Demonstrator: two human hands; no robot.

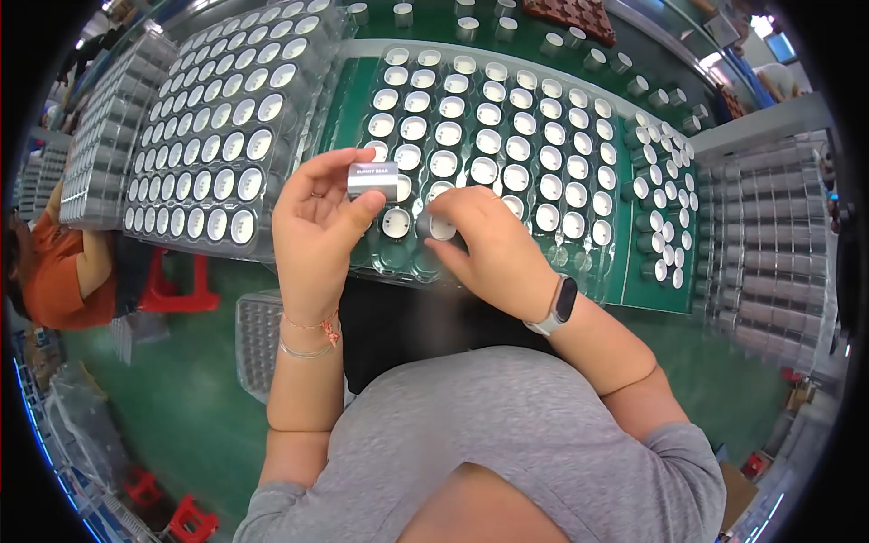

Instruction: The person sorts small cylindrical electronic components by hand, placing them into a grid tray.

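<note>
Cylinder (373, 179) pinched in our left hand (312, 206), right hand (491, 235) half-curled round another cylinder (442, 228), grip unclear: we're likely filling the tray (391, 262); seat squarely.

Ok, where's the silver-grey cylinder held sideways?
In the head view, left of centre: the left hand holds the silver-grey cylinder over the left side of a clear plastic tray.

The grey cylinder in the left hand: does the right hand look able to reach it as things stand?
Probably yes: the right hand is close by, and nothing visible blocks its way to the grey cylinder.
</note>
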